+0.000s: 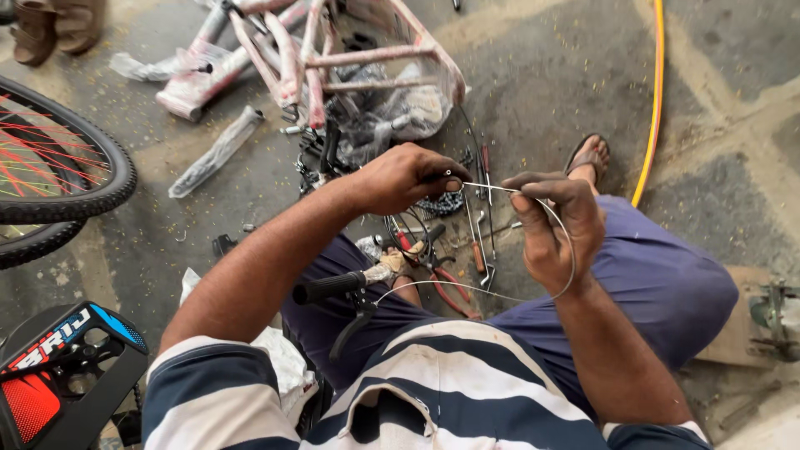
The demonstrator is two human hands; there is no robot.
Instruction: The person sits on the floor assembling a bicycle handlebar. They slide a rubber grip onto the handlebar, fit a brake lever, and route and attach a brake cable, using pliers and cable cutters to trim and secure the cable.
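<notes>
Head view: my left hand pinches cable end, right hand grips loop taut; handlebar rests near, across lap.

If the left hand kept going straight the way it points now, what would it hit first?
Most likely the right hand: the left hand points right along the thin wire stretched between them, though depth is uncertain.

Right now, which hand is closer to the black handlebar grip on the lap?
Left. The left hand is up above the black handlebar grip, pinching the thin cable. The right hand is farther off to the right.
</notes>
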